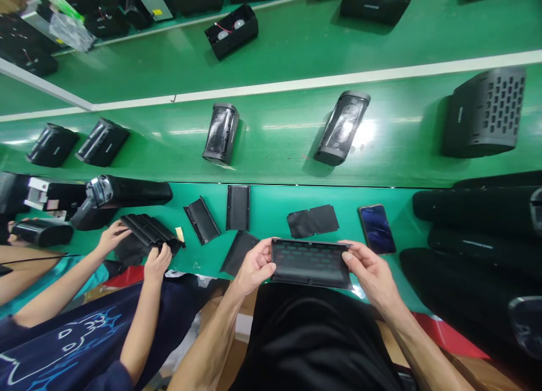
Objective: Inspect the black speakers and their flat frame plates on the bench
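A black slotted panel [311, 263] is held level at the near edge of the green bench. My left hand [256, 265] pinches its left end, and my right hand [368, 267] grips the right end with the thumb on top. Just left of my left hand lies a dark panel [238, 252]. Beyond it are two more panels, one upright in view [238, 207] and one tilted [202, 219]. A flat black sheet [313, 220] rests behind the held panel. The phone [377, 228] lies beyond my right hand.
Black speaker-like units [220, 132] [342, 128] and a grey-black perforated unit [485, 113] stand on the green surface [271, 154] behind the bench. Long black housings [478, 207] are stacked at right. At left, a co-worker's hands [157, 261] hold stacked black panels [150, 230].
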`<state>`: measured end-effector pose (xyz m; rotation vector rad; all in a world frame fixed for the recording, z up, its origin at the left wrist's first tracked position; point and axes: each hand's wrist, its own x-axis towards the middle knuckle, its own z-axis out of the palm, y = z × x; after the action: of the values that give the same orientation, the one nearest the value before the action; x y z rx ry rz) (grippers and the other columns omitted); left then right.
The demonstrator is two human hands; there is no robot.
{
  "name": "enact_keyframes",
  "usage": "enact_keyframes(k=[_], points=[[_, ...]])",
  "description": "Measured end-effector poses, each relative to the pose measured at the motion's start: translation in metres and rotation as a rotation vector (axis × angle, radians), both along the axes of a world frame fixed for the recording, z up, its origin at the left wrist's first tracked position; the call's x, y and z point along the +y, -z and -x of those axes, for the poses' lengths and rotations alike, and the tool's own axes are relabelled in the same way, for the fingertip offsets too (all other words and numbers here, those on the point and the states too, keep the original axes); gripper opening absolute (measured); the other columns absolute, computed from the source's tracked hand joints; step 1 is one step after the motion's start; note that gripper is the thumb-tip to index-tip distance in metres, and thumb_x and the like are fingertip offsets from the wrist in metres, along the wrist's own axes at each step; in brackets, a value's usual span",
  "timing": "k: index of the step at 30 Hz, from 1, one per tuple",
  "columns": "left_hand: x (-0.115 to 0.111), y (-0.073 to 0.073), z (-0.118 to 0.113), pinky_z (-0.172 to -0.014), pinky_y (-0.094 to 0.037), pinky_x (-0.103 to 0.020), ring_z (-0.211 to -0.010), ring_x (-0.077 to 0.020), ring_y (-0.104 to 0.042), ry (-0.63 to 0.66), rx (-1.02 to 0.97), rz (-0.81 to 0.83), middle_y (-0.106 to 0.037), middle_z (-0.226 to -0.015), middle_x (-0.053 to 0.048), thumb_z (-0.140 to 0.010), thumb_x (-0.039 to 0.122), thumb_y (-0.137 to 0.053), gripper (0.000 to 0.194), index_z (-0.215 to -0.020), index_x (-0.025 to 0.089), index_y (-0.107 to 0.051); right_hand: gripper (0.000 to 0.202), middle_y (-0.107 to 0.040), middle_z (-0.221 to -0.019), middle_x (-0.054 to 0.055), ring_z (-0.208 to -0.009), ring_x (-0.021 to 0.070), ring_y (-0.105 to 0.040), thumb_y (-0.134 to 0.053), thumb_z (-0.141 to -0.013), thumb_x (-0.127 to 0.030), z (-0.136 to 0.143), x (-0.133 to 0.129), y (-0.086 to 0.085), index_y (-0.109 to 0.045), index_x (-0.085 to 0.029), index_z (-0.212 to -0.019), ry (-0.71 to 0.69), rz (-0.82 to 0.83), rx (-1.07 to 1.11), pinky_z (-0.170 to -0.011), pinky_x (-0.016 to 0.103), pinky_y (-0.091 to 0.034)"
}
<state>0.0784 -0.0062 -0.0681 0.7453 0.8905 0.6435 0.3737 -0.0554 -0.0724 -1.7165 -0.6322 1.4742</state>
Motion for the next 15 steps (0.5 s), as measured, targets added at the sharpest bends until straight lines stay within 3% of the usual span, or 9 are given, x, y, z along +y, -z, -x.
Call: enact_keyframes(k=[15], points=[[0.0003,0.0044,0.0002,-0.082,-0.054,-0.032,-0.098,-0.0222,-0.069,0.001,0.06,0.009,-0.069,-0.112,-0.012,-0.085,0.041,-0.078,0.062,-0.14,0.019,-0.06,0.046,-0.06,-0.075,-0.001,-0.07,0.0166,-0.051,-0.086,-0.074,-0.057,0.0007,0.0058,-0.0043,-0.078,-0.024,-0.105,0.027,0.015,0.057,-0.064,0.027,-0.043]])
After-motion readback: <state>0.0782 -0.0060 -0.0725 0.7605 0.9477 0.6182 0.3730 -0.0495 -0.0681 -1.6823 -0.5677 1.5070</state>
